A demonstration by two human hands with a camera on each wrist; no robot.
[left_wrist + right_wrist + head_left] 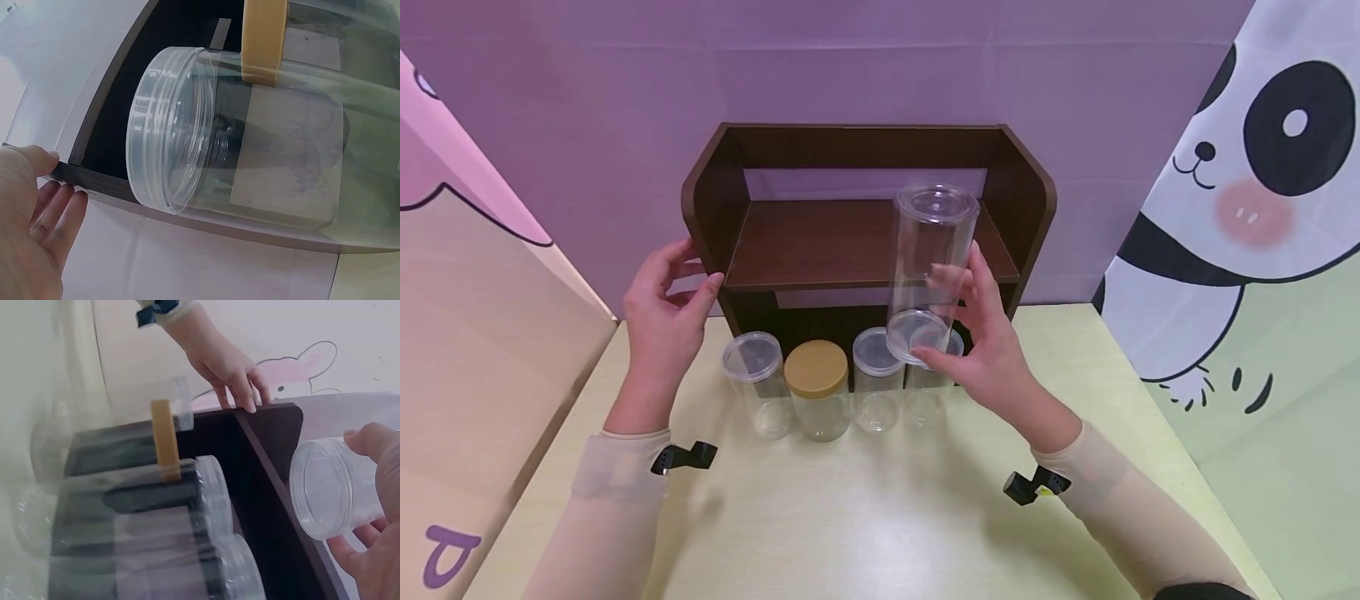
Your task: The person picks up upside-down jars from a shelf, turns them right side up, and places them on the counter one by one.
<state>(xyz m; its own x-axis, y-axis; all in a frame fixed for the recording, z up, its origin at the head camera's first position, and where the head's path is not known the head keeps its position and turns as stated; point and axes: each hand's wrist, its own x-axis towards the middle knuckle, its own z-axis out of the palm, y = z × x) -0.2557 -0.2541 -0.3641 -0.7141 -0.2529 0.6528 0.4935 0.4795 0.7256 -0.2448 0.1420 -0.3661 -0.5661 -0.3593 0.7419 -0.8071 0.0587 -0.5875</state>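
Note:
My right hand grips a tall clear jar by its lower part, thumb in front and fingers round the far side. The jar is raised, nearly vertical, before the right half of a dark brown two-level shelf. In the right wrist view one round rimmed end of this jar shows. On the shelf's left side panel my left hand pinches the front edge, thumb in front and fingers on the outer side. The left wrist view shows this hand at the panel's edge.
Several clear jars stand in a row before the shelf: a clear-lidded one at left, one with a tan lid, another clear-lidded one, and one partly behind the right hand. A purple backdrop hangs behind the shelf.

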